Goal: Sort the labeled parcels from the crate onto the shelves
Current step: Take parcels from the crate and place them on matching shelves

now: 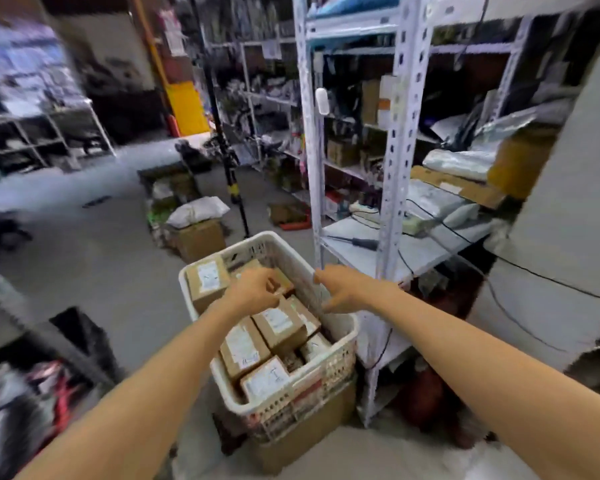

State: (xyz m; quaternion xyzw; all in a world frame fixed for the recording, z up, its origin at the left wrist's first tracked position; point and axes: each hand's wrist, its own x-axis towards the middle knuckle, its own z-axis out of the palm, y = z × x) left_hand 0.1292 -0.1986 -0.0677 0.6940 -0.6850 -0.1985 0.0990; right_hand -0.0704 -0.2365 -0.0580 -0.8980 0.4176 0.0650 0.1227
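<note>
Beside the white metal shelf unit (399, 140), a white perforated plastic crate (329, 372) stands on a brown cardboard box (312, 431) on the grey floor (94, 271). Inside the crate lie several brown cardboard parcels (245, 346), each bearing a white label; they fill the crate nearly to its rim. One parcel (207, 282) stands in the far left corner, another (279, 323) sits near the middle, and one (265, 379) lies at the near edge.

Both forearms reach forward over the crate. Left hand (253, 289): fingers curled down onto a parcel at the far end of the crate, touching it (whether it is actually gripped cannot be told from this view). Right hand (343, 289): positioned at the crate's right rim, fingers bent and partly spread, holding nothing that can be seen; contact with the rim is unclear.

The lowest visible shelf board (357, 244), just right of the crate, carries a dark tool and black cables. Upper shelves hold grey bags and cartons. Further boxes (200, 237) and a white bag (198, 211) sit on the floor beyond the crate. Background racks are blurred.
</note>
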